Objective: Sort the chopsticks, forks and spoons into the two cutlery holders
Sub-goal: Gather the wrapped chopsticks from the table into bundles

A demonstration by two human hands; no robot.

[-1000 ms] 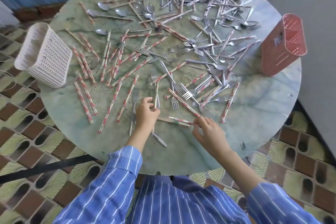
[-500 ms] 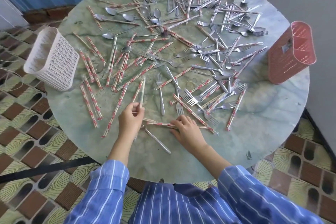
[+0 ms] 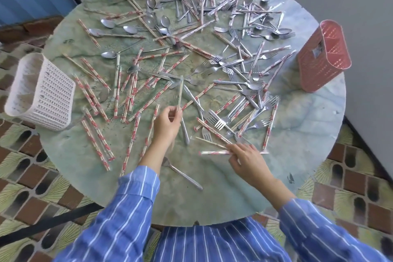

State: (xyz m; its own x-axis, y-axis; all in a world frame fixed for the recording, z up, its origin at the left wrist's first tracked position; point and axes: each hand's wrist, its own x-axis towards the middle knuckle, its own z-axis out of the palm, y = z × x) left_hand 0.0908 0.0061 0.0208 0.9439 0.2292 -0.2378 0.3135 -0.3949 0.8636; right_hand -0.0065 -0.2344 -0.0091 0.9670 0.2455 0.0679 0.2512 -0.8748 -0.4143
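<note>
I see left hand (image 3: 167, 122) pinching upright paper-wrapped chopsticks (image 3: 180, 91); right hand (image 3: 247, 159) gripping another wrapped chopstick pair (image 3: 214, 152), w/ steel forks (image 3: 220, 122) crowding between.

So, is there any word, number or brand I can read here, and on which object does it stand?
None can be read.
Chopstick wrappers: red marks, too small and blurred to tell if they are letters.
Pink holder: a grey tag on its side, nothing legible.
White holder: no text visible.
</note>
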